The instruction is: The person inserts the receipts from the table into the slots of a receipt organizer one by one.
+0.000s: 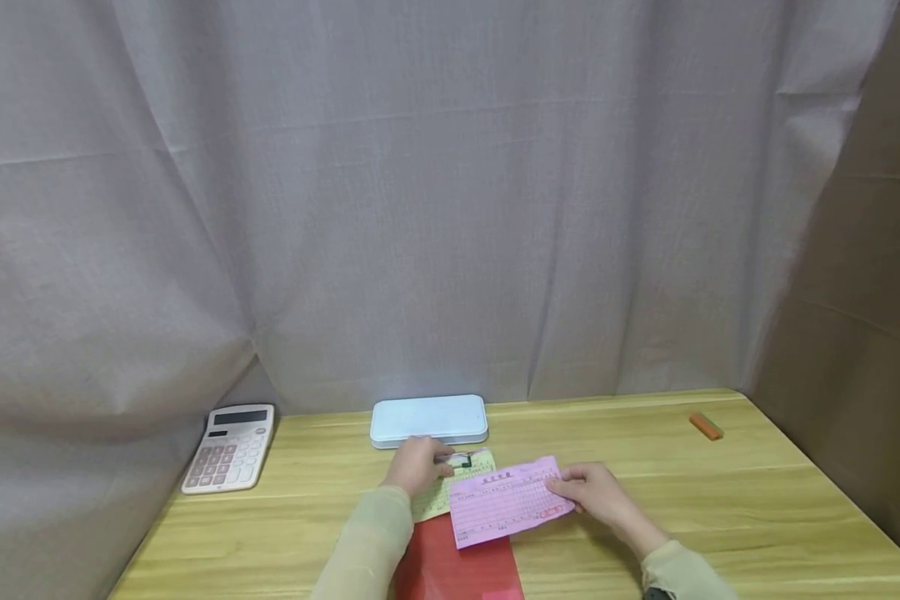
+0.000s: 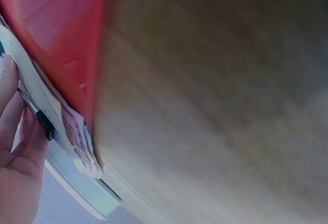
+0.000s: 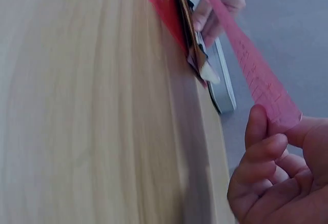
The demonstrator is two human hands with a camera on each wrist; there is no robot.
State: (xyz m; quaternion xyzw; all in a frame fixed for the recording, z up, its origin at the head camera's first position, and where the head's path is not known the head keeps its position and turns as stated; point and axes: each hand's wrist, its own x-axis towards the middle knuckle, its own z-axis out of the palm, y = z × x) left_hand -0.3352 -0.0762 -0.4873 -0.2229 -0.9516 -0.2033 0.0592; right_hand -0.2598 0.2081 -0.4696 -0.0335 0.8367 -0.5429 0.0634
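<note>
My right hand pinches a pink printed form slip by its right edge, between thumb and fingers; the slip is raised and tilted. In the right wrist view, that hand grips the slip's near end. Under and behind it lies a stack of paper slips with a yellow one on top, on a red folder. My left hand grips the stack's top edge beside a black clip with wire handles. The left wrist view shows the clip close to the fingers of that hand.
A pale blue-white tin case lies just behind the stack. A calculator is at the left, and a small orange-and-green block at the far right. Grey cloth hangs behind the wooden table.
</note>
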